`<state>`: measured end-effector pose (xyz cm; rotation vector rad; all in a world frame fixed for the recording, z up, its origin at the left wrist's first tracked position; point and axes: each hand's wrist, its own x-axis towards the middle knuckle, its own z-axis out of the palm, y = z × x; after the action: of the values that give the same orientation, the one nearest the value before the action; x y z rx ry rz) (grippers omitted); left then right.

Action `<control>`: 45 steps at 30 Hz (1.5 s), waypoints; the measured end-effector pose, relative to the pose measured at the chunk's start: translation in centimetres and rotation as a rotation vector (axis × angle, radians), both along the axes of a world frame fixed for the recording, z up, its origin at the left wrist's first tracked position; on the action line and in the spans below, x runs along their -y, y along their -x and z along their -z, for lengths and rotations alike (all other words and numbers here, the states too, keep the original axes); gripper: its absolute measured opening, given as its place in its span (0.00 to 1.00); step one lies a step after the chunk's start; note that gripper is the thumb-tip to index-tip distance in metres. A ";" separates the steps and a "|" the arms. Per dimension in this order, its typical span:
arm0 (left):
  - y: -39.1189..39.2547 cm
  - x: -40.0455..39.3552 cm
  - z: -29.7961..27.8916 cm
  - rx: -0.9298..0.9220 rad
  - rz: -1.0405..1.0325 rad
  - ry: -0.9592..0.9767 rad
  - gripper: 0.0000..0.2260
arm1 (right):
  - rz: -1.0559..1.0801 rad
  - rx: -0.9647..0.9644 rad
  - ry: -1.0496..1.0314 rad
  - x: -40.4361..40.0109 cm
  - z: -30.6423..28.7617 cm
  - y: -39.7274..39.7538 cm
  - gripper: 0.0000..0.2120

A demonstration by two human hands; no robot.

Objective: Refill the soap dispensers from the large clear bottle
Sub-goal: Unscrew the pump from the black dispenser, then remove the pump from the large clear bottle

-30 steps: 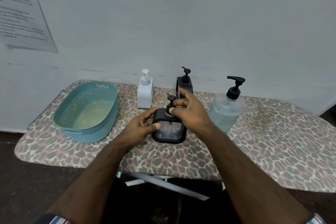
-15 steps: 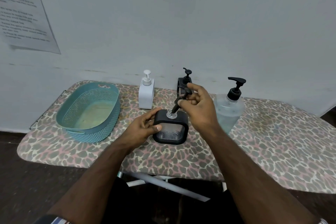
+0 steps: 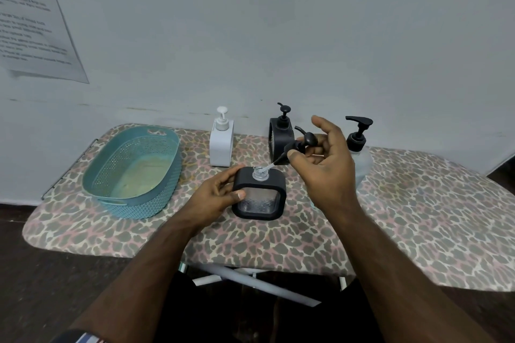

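A square black-framed dispenser [image 3: 260,198] stands near the middle of the table with its clear neck uncovered. My left hand [image 3: 220,192] grips its left side. My right hand [image 3: 324,164] pinches the black pump head [image 3: 302,142], lifted up and right of the neck; the tip of its dip tube still reaches the opening. A second black dispenser [image 3: 280,136] and a white dispenser [image 3: 221,139] stand at the back. The large clear bottle [image 3: 361,153] with a black pump is behind my right hand, mostly hidden.
A teal perforated basket [image 3: 133,172] sits on the left of the leopard-print table [image 3: 432,211]. The wall rises right behind the bottles, with a paper sheet [image 3: 33,22] taped at upper left. Dark floor lies below the table's front edge.
My right hand unscrewed the pump head and drew it up and to the right, pulling the tube nearly out of the dispenser. My left hand kept its hold on the dispenser.
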<state>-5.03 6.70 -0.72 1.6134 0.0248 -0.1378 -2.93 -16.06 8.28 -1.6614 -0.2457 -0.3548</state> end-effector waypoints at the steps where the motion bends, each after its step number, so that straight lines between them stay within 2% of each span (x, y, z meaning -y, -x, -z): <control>1: 0.0 0.0 0.0 0.001 -0.001 0.000 0.27 | 0.011 0.009 -0.021 0.1 0.1 0.1 0.29; 4: 0.0 0.0 -0.1 0.003 0.002 0.003 0.27 | 0.032 0.016 -0.077 0.5 0.3 0.3 0.28; 14: 0.0 0.1 0.1 0.007 -0.002 0.027 0.27 | 0.063 -0.037 0.026 2.1 1.3 1.2 0.28; 22: 0.0 0.3 0.4 0.027 -0.048 0.039 0.25 | 0.072 -0.220 0.074 3.6 3.9 2.0 0.28; 35: -0.3 1.3 -0.1 0.050 -0.068 0.043 0.23 | 0.162 -0.440 -0.114 6.6 9.0 3.4 0.15; 45: 0.3 1.2 0.3 0.058 -0.046 0.037 0.24 | 0.222 -0.465 0.304 5.6 10.8 4.2 0.13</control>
<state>-5.32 5.46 -1.02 1.5779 0.0145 -0.0562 -7.15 -21.63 -2.56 -2.0249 0.2463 -0.0883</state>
